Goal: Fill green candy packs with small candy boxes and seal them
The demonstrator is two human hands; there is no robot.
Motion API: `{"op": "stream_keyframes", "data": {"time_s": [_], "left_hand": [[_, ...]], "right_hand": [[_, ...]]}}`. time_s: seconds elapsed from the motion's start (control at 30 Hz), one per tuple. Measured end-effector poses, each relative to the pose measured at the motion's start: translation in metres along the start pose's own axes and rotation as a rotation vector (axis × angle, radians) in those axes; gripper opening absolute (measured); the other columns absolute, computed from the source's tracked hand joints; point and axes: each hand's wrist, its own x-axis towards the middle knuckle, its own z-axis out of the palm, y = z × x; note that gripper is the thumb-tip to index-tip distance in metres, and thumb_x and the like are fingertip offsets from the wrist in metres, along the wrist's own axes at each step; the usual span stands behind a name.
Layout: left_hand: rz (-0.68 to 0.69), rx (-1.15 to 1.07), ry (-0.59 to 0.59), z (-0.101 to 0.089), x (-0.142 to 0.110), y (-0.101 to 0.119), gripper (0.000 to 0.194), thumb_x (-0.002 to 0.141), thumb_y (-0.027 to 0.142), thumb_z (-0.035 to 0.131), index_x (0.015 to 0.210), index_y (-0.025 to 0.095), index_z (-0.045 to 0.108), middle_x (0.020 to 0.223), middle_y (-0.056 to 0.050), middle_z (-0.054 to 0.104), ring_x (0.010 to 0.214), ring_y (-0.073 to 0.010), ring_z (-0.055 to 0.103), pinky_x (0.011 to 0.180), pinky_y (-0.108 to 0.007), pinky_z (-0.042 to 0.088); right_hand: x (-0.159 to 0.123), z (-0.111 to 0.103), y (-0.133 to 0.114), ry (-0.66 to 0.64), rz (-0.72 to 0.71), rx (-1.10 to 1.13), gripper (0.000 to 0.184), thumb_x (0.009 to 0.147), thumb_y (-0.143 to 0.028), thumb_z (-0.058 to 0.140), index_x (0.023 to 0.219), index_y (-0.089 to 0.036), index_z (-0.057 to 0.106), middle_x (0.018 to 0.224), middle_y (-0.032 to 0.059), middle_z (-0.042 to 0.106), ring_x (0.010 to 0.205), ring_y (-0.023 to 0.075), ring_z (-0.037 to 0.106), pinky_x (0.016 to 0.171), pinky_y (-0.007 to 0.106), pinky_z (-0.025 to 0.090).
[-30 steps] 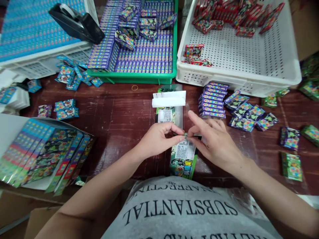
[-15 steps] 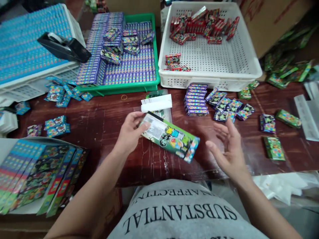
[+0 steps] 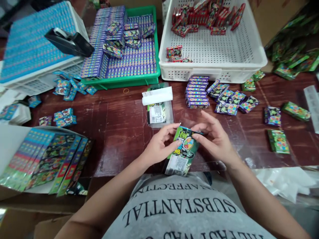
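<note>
A long green printed pack (image 3: 183,152) in clear wrap stands on end over the near table edge, its white label at the bottom. My left hand (image 3: 160,146) pinches its upper left side with thumb and fingers. My right hand (image 3: 215,139) grips the top right corner, fingers curled over the end. Just beyond lies a stack of clear sleeves (image 3: 159,113) with a white folded paper (image 3: 157,95) across the top.
A green tray (image 3: 124,81) of purple boxes, a white basket (image 3: 211,71) with red boxes and a black tape dispenser (image 3: 69,43) stand at the back. Purple boxes (image 3: 198,96) are stacked mid-table, loose green packs (image 3: 277,141) lie right, finished packs (image 3: 42,164) left.
The pack went from lying slanted in my left hand alone to standing upright near my body. My right hand, open half a second ago, closed on its top end.
</note>
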Motion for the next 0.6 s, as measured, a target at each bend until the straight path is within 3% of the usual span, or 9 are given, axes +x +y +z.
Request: {"op": "stream_keyframes", "data": {"time_s": [0.13, 0.23, 0.33, 0.47, 0.6], "left_hand": [[-0.047, 0.029, -0.059, -0.009, 0.001, -0.003, 0.040, 0.090, 0.021, 0.069, 0.127, 0.025, 0.053, 0.115, -0.005, 0.062, 0.096, -0.0167, 0.064, 0.084, -0.032, 0.055], [-0.056, 0.072, -0.038, -0.017, 0.002, -0.002, 0.025, 0.092, 0.025, 0.067, 0.114, 0.023, 0.057, 0.106, -0.003, 0.062, 0.091, -0.0152, 0.062, 0.083, -0.031, 0.053], [-0.066, 0.096, 0.013, -0.020, 0.003, 0.002, 0.015, 0.096, 0.032, 0.063, 0.107, 0.022, 0.060, 0.108, -0.004, 0.066, 0.100, -0.0174, 0.063, 0.092, -0.034, 0.051], [-0.061, 0.143, 0.121, -0.020, 0.002, 0.005, 0.013, 0.098, 0.035, 0.061, 0.098, 0.022, 0.064, 0.141, -0.009, 0.059, 0.136, -0.0253, 0.051, 0.115, -0.047, 0.038], [-0.095, 0.130, 0.166, -0.024, -0.003, 0.007, 0.013, 0.096, 0.035, 0.065, 0.095, 0.022, 0.066, 0.149, -0.009, 0.053, 0.137, -0.0278, 0.052, 0.117, -0.053, 0.035]], "right_hand": [[-0.010, 0.019, 0.016, -0.019, 0.041, 0.036, 0.076, 0.096, -0.026, 0.065, 0.159, -0.040, 0.027, 0.121, 0.0036, 0.068, 0.108, 0.0178, 0.067, 0.096, 0.038, 0.059], [-0.017, 0.040, 0.027, 0.212, -0.007, 0.035, 0.082, 0.092, -0.024, 0.069, 0.159, -0.043, 0.026, 0.136, 0.0049, 0.061, 0.115, 0.0192, 0.064, 0.098, 0.038, 0.058], [-0.021, 0.056, 0.033, 0.368, -0.037, -0.001, 0.077, 0.092, -0.024, 0.068, 0.156, -0.042, 0.031, 0.124, 0.0040, 0.064, 0.109, 0.0200, 0.066, 0.099, 0.041, 0.057], [-0.021, 0.063, 0.033, 0.250, 0.050, -0.025, 0.074, 0.098, -0.027, 0.059, 0.161, -0.040, 0.021, 0.120, 0.0046, 0.068, 0.111, 0.0217, 0.067, 0.104, 0.048, 0.054], [-0.018, 0.064, 0.032, 0.245, 0.035, -0.025, 0.079, 0.097, -0.028, 0.060, 0.161, -0.041, 0.015, 0.138, 0.0073, 0.061, 0.121, 0.0232, 0.064, 0.107, 0.050, 0.053]]}}
